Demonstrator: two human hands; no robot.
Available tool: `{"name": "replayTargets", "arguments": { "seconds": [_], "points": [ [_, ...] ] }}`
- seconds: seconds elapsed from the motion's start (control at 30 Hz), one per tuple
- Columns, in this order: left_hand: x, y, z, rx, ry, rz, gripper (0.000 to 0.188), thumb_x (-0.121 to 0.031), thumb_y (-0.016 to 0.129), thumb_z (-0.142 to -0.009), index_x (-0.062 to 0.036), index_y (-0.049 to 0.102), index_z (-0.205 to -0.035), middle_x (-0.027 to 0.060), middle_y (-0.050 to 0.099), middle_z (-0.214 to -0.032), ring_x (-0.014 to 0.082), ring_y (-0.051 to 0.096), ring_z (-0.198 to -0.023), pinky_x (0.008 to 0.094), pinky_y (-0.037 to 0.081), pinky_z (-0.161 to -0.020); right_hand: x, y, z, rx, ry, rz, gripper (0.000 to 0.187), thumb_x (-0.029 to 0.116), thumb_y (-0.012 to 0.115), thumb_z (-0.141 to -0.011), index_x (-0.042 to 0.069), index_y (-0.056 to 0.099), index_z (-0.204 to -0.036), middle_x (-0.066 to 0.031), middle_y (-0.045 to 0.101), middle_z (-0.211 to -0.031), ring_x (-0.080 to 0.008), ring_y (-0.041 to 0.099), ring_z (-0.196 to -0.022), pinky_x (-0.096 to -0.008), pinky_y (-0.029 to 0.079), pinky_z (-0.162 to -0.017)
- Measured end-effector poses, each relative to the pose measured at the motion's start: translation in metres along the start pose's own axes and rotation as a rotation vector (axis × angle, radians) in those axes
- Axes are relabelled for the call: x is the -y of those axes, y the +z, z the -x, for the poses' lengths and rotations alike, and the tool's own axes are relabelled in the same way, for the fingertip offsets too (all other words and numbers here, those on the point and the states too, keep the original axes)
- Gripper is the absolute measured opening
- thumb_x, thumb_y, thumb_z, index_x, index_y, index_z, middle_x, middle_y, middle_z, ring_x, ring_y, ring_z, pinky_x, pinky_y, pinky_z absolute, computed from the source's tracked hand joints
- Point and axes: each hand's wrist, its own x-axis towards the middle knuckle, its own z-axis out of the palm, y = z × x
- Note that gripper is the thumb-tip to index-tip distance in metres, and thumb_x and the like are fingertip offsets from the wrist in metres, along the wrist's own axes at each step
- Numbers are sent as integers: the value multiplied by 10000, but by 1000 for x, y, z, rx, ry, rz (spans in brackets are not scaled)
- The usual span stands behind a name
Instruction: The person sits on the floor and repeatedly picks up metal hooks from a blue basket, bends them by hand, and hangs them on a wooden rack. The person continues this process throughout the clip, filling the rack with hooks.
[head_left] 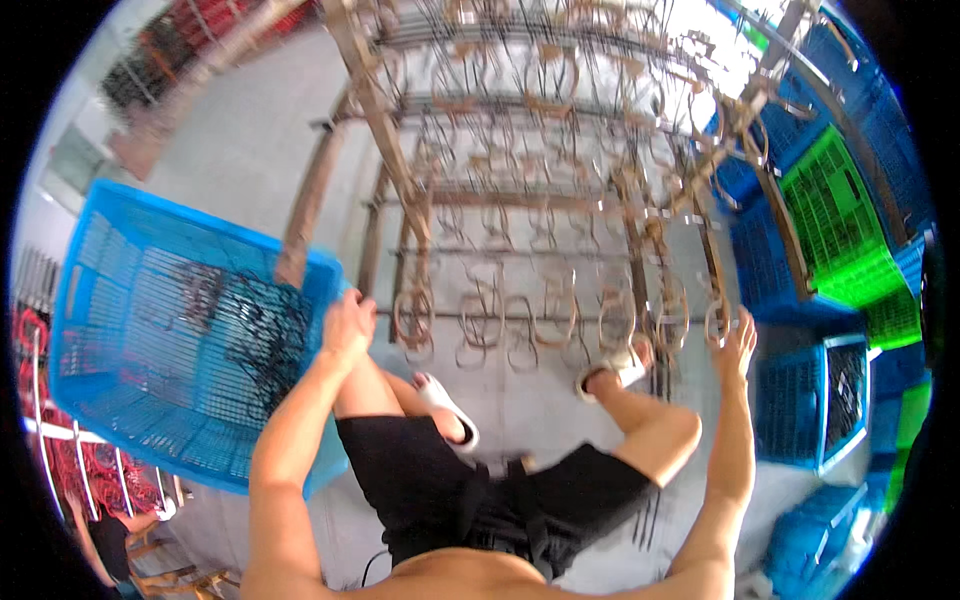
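Observation:
Both my arms reach forward to the two ends of a thin metal rod, held low across the front of a wooden rack. My left hand is closed at the rod's left end, beside the rim of a blue plastic basket. At the right end, my right hand is closed around the rod, its fingers partly blurred. Several brownish wire-like loops hang spaced along the rod between my hands. Dark, tangled thin pieces lie inside the basket.
The wooden rack carries several more rods of hanging loops. Blue and green crates are stacked at the right, with a blue crate lower down. Red loops hang at the left, near another person. My feet stand under the rod.

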Motion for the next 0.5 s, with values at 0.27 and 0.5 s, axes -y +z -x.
{"name": "replayTargets", "arguments": {
  "seconds": [0.27,0.5],
  "points": [
    [-38,-141,44,-469,372,-214,209,-143,641,-757,-52,628,-944,146,639,-914,295,627,-832,400,508,-750,-69,-45,-10,-285,150,-601,280,111,616,-775,37,552,-1038,-122,554,-1070,-288,517,-1015,-402,417,-878],
    [-84,-419,0,-1182,418,-592,342,-61,629,-757,-23,615,-1097,169,587,-1159,333,568,-1060,430,447,-928,-190,-177,-19,-694,205,-318,413,41,385,-949,55,375,-1361,-148,396,-1371,-275,384,-1269,-367,332,-1031]
  ]
}}
